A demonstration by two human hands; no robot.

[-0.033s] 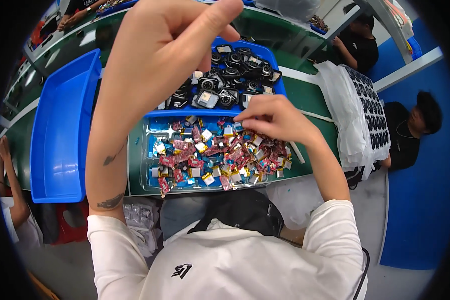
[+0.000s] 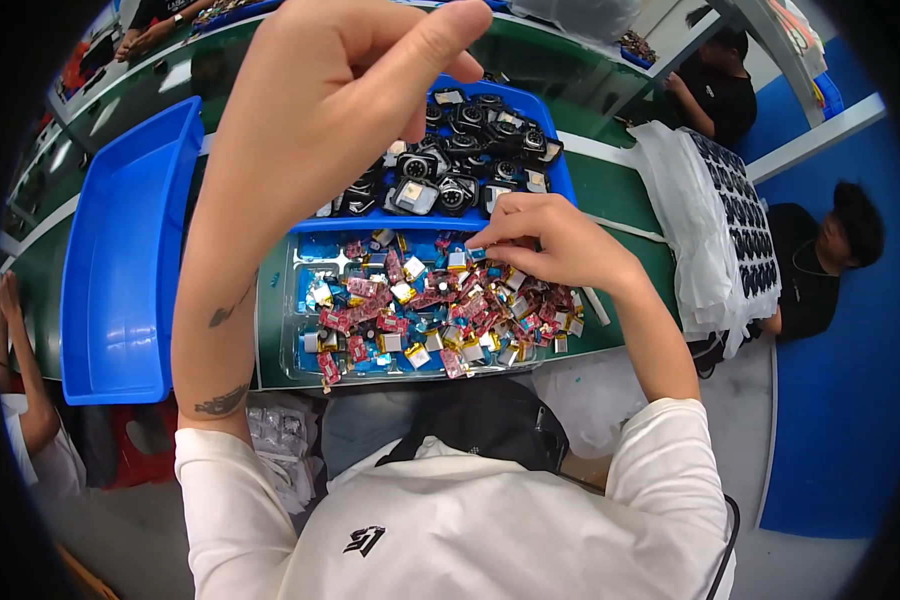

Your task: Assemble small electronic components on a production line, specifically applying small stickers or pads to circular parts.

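Close up in the head view, my left hand [image 2: 355, 85] is raised over the far tray, its fingers curled and the thumb stretched along them. Whatever it may hold is hidden. My right hand [image 2: 545, 238] is low over the far edge of a clear compartmented plastic tray [image 2: 292, 345]. Its thumb and forefinger pinch a small silver-and-blue piece [image 2: 477, 253] that looks like a small battery. Under it lie many small silver batteries [image 2: 417, 356] with yellow tape and red circuit boards [image 2: 367, 289]. Beyond is a blue tray [image 2: 560, 170] of black watch-like casings [image 2: 457, 193].
A blue tray [image 2: 120, 300] stands at left on the green table [image 2: 605, 190]. At right, a stack of white sheets [image 2: 670, 200] lies beside a panel of black parts [image 2: 735, 215]. Co-workers sit at the right [image 2: 805, 265], far right and left edge.
My right hand's fingertips have shifted very slightly at the pinched piece. My left hand and the trays look the same.
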